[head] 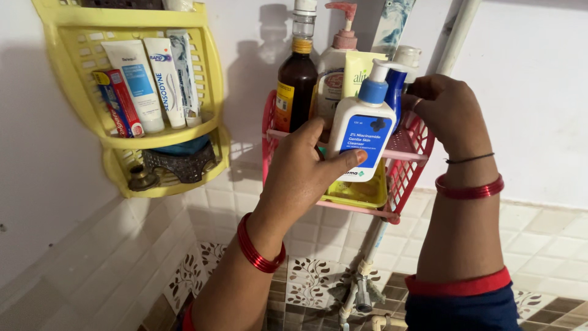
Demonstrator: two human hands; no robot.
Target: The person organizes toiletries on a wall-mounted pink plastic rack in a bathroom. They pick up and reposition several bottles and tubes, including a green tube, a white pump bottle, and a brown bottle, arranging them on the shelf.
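My left hand (301,168) grips a white pump bottle (362,132) with a blue label and blue pump head, held in front of a pink wall rack (411,160). My right hand (446,109) reaches into the rack's right side, fingers closed around a dark blue bottle (396,87) behind the white one. Standing in the rack are a dark brown glass bottle (296,79), a pink-pump lotion bottle (335,64) and a pale yellow tube (358,70). A yellow tray (358,193) sits on the rack's lower level.
A yellow wall shelf (160,138) at upper left holds several tubes (153,79) and a dark metal dish (180,162) below. A white pipe (456,34) runs down the wall behind the rack to a tap fitting (361,294). Tiled wall lies below.
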